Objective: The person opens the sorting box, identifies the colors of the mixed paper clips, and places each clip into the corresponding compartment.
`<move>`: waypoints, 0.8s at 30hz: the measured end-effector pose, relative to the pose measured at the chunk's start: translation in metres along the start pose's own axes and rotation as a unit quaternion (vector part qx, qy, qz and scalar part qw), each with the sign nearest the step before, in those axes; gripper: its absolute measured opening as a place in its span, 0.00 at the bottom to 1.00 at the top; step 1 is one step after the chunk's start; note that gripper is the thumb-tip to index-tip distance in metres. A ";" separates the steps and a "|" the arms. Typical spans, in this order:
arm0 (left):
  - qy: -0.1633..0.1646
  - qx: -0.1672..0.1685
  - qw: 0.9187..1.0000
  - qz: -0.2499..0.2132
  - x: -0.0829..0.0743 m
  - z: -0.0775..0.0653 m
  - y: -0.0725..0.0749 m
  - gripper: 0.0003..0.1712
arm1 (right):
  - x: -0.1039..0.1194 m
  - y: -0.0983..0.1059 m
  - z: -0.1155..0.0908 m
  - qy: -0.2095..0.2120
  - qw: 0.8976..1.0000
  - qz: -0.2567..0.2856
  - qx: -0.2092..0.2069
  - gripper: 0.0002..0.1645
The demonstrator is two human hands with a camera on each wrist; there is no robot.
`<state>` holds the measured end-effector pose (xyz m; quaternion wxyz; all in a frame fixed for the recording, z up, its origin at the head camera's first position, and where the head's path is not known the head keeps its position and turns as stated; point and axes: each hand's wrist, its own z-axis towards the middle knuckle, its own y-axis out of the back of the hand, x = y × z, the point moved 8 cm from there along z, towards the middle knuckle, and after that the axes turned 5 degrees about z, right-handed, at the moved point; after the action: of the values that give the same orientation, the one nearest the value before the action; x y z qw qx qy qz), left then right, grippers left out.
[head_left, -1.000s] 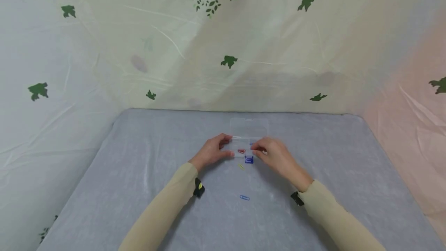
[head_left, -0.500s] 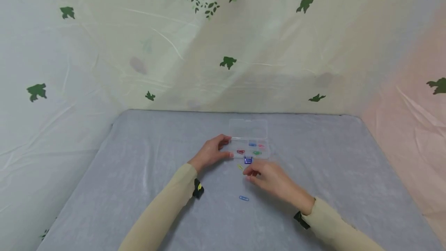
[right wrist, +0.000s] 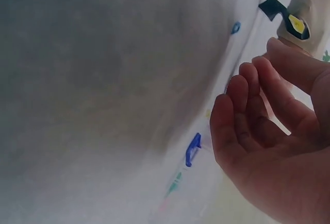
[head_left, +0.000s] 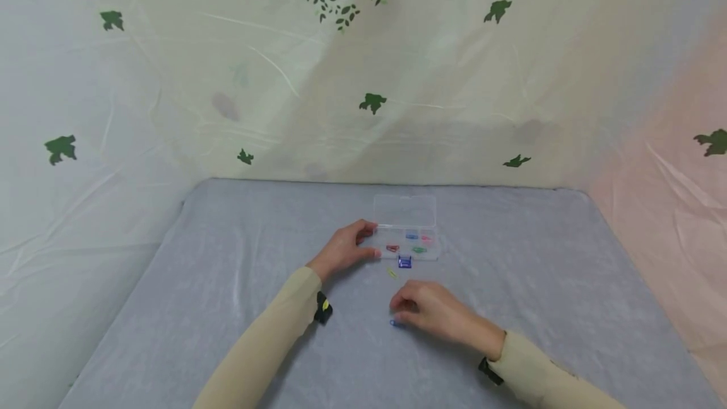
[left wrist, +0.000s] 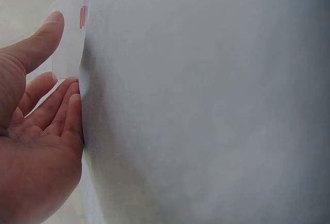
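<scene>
My left hand (head_left: 346,246) holds the left end of a clear plastic compartment box (head_left: 389,235), thumb at the front corner and fingers at the back. The box's lid (head_left: 404,211) stands open behind it, and a blue latch (head_left: 405,262) hangs at the front. Inside lie a red paperclip (head_left: 392,248), a blue one, a pink one and a green paperclip (head_left: 419,250). My right hand (head_left: 434,310) is low over a blue paperclip (head_left: 393,322) on the cloth, partly covering it in the head view. In the right wrist view that paperclip (right wrist: 235,27) shows apart from my bent fingertips.
A small yellow paperclip (head_left: 392,273) lies on the grey cloth (head_left: 272,226) just in front of the box. Behind the table hangs a pale curtain (head_left: 431,131) with green leaf and bird prints.
My right hand has left the box's right side and come back toward me, over the yellow paperclip to the blue one. The left hand and the box have stayed in place.
</scene>
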<state>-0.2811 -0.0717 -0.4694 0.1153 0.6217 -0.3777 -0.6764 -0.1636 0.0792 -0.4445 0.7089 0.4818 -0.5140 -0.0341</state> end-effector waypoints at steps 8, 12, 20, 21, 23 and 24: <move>-0.006 0.000 1.000 -0.003 0.000 0.000 0.000 0.32 | -0.008 -0.011 -0.001 -0.042 0.998 0.030 0.047 0.05; -0.008 -0.003 1.000 -0.010 -0.002 -0.001 0.001 0.32 | -0.010 -0.015 -0.001 -0.047 0.997 0.028 0.060 0.06; -0.005 -0.002 1.000 -0.002 -0.001 0.000 -0.001 0.32 | -0.009 -0.019 -0.001 -0.038 0.996 0.012 0.073 0.08; -0.005 -0.003 1.000 -0.004 -0.001 -0.001 -0.001 0.32 | -0.009 -0.020 -0.001 -0.038 0.997 0.010 0.073 0.08; -0.005 -0.004 1.000 -0.011 -0.002 -0.001 -0.001 0.32 | -0.009 -0.019 -0.001 -0.036 0.997 0.004 0.072 0.09; -0.005 -0.004 1.000 -0.014 -0.002 -0.001 -0.001 0.32 | -0.008 -0.019 -0.001 -0.035 0.997 0.002 0.072 0.09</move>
<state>-0.2793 -0.0701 -0.4684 0.1063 0.6229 -0.3663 -0.6830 -0.1579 0.0739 -0.4641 0.6544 0.5291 -0.5402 -0.0128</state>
